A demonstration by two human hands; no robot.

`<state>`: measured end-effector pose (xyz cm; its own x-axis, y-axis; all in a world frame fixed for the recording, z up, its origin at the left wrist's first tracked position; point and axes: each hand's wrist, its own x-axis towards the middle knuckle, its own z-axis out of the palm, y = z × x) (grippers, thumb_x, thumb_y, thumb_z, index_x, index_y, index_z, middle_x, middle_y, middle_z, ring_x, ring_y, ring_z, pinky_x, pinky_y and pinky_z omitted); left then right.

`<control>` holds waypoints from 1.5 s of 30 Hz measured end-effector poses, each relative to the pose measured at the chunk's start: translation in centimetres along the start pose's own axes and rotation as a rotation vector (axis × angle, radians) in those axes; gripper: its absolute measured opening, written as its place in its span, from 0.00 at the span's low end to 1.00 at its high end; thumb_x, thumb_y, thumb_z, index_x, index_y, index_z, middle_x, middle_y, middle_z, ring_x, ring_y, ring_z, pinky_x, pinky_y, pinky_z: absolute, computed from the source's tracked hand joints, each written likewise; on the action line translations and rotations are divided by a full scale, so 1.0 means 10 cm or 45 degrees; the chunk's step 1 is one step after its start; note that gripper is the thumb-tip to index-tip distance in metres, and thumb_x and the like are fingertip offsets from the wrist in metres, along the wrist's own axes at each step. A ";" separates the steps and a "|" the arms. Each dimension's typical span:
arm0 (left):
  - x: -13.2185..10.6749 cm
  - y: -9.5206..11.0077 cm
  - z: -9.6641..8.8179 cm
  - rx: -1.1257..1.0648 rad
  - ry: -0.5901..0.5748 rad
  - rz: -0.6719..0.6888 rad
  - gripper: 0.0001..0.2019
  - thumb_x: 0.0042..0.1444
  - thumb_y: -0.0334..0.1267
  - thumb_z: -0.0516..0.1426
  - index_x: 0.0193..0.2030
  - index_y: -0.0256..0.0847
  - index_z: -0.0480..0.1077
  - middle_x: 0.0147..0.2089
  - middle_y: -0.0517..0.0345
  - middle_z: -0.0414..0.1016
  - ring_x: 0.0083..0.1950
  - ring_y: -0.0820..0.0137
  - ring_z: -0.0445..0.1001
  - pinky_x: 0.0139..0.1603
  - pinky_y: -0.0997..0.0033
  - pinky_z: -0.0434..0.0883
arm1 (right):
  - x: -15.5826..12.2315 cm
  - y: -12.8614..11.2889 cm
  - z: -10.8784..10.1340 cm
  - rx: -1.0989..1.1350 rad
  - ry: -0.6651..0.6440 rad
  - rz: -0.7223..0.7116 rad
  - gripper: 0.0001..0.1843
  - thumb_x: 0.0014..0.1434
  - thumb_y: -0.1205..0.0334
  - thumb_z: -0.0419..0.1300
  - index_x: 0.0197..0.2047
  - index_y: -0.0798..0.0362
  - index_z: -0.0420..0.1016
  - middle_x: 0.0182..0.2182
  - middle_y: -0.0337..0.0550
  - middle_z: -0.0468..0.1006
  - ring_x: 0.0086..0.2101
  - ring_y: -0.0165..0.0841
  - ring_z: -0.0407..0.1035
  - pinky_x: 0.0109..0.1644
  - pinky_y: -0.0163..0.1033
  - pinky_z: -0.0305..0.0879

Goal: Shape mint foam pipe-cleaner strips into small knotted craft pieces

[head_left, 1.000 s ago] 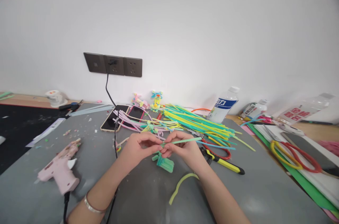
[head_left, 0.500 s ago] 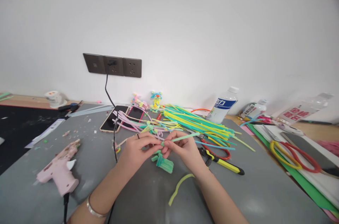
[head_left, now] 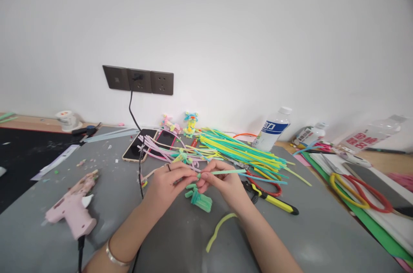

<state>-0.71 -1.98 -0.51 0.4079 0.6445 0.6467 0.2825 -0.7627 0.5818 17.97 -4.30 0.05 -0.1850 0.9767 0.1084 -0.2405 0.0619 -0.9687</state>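
Both hands meet over the middle of the grey table (head_left: 167, 238). My left hand (head_left: 167, 182) and my right hand (head_left: 222, 180) are closed, pinching a thin green straw strip (head_left: 226, 172) that sticks out to the right. Just below the fingers lies a small green folded straw piece (head_left: 200, 199). A bent yellow-green strip (head_left: 219, 228) rests on the table near my right forearm. Behind the hands spreads a pile of green, yellow and pink straws (head_left: 238, 150).
A pink glue gun (head_left: 73, 209) lies at the left, its cord running to wall sockets (head_left: 138, 79). Two phones (head_left: 139, 144) lie behind the hands. A yellow-handled cutter (head_left: 274, 201), red and yellow scissors (head_left: 358, 184), water bottles (head_left: 271, 129) and small straw figures (head_left: 190, 122) sit around.
The hands stayed together on the green strip; its free end tipped slightly up and back down. The view shifted a little.
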 end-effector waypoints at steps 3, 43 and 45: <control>-0.01 -0.01 -0.01 0.080 -0.025 0.059 0.07 0.63 0.31 0.57 0.40 0.41 0.78 0.37 0.55 0.81 0.37 0.70 0.79 0.41 0.74 0.74 | 0.00 0.02 -0.01 -0.002 0.005 0.007 0.15 0.53 0.54 0.71 0.28 0.55 0.73 0.22 0.42 0.82 0.21 0.33 0.77 0.27 0.37 0.76; 0.07 0.09 0.00 -0.740 -0.339 -0.757 0.05 0.55 0.37 0.61 0.36 0.39 0.76 0.35 0.58 0.75 0.33 0.72 0.70 0.29 0.76 0.68 | 0.04 0.04 -0.05 -0.215 0.081 -0.126 0.16 0.53 0.48 0.69 0.31 0.53 0.76 0.24 0.37 0.74 0.23 0.28 0.68 0.29 0.33 0.67; 0.08 0.11 0.00 -0.745 -0.363 -0.723 0.04 0.55 0.37 0.61 0.35 0.39 0.75 0.34 0.58 0.74 0.33 0.72 0.70 0.31 0.76 0.68 | 0.03 0.03 -0.05 -0.217 0.033 -0.103 0.17 0.53 0.48 0.68 0.28 0.54 0.75 0.21 0.36 0.72 0.22 0.27 0.66 0.28 0.33 0.65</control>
<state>-0.12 -2.31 0.60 0.5649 0.8215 0.0782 0.0491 -0.1281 0.9906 18.29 -3.86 -0.34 -0.1467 0.9720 0.1838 -0.0880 0.1722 -0.9811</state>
